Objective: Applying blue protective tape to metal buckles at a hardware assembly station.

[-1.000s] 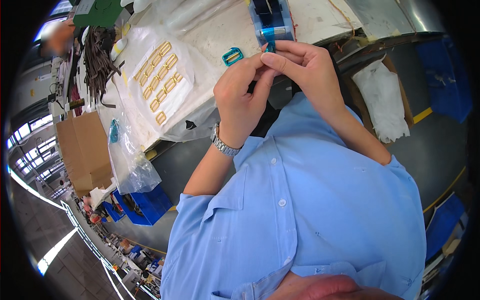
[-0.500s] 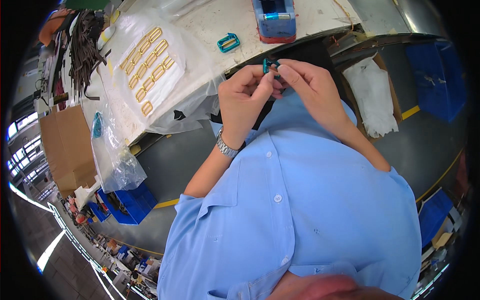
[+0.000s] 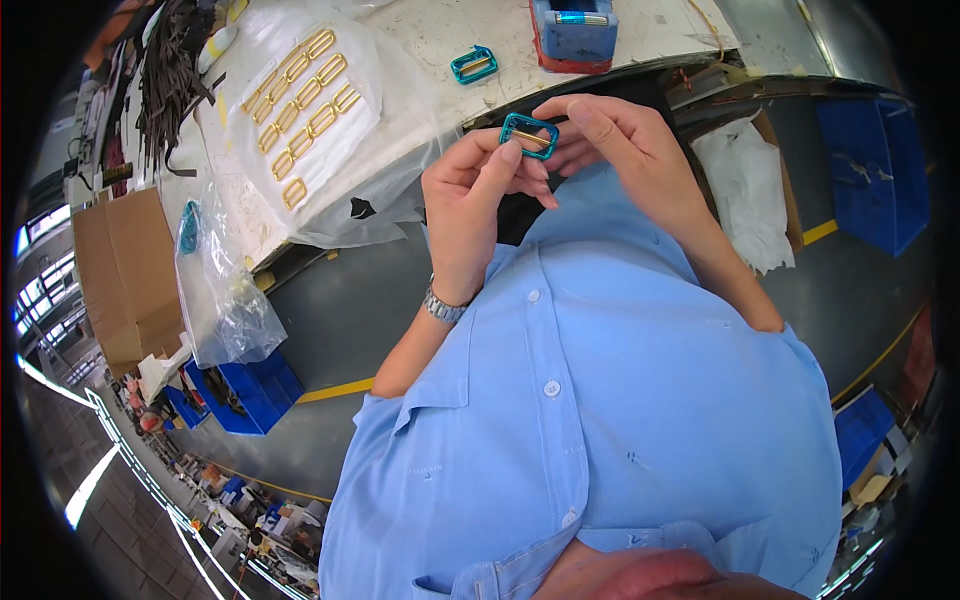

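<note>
A shiny teal rectangular buckle [image 3: 529, 137] with a gold crossbar is pinched in my left hand [image 3: 468, 190], the thumb on its lower left side. The buckle faces up, so its whole frame shows. Close to its right side is my right hand [image 3: 632, 150], thumb and forefinger apart. Some right fingers curl behind the buckle; whether they touch it I cannot tell. On the table beyond lies a second teal buckle [image 3: 474, 65], also with a gold bar. Rows of gold slide buckles [image 3: 306, 102] rest on a white sheet to the left.
A blue tape dispenser [image 3: 575, 38] stands at the worktable's [image 3: 425, 45] edge. Dark straps [image 3: 172, 85] hang at the far left, near a cardboard box [image 3: 125, 280] and a clear plastic bag [image 3: 235, 315]. Blue bins [image 3: 875, 175] stand on the floor at both sides.
The buckle has turned from nearly edge-on to flat, facing up. My right thumb and forefinger have come off it and spread apart. The left hand keeps its pinch.
</note>
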`<state>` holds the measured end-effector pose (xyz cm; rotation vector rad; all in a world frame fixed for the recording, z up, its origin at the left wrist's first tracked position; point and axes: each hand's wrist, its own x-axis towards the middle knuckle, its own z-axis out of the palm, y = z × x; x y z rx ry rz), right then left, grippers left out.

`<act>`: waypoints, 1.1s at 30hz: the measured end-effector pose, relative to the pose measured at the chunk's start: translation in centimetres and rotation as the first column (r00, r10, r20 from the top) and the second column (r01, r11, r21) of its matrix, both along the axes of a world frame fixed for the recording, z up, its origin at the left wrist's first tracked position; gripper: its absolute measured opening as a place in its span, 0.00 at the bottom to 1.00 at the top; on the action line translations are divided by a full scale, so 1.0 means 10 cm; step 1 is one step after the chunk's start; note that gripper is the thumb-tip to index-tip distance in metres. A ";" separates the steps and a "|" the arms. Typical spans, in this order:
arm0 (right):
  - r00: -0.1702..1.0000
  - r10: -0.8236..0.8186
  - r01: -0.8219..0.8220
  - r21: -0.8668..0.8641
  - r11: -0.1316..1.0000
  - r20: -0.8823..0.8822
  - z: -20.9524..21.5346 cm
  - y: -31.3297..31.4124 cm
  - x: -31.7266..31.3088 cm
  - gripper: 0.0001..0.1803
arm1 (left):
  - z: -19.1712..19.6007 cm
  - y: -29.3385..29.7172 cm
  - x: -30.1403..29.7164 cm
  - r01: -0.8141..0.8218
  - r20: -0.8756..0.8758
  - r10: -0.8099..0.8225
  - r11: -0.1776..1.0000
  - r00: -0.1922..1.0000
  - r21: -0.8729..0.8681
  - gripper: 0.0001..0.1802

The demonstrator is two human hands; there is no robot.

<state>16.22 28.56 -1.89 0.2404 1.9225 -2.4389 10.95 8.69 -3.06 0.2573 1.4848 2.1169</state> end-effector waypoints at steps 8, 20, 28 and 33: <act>0.998 0.028 0.002 0.443 0.897 -0.062 0.03 0.03 0.00 0.11 | 0.01 0.02 -0.02 0.015 0.008 -0.014 0.999 1.000 -0.030 0.11; 0.998 0.062 -0.067 0.256 0.964 0.024 -0.02 0.03 -0.15 0.13 | 0.45 -0.06 -0.56 -0.268 -0.821 -0.555 0.778 0.133 -0.569 0.22; 0.997 0.078 -0.079 0.064 0.995 0.020 -0.06 0.08 -0.29 0.17 | 0.33 -0.06 -0.91 -0.368 -0.868 -0.494 0.798 0.055 -0.477 0.20; 0.988 0.126 -0.130 0.047 0.990 0.086 -0.13 0.13 -0.22 0.17 | 0.21 -0.03 -1.17 -0.529 -0.856 -0.498 0.692 0.143 -0.491 0.16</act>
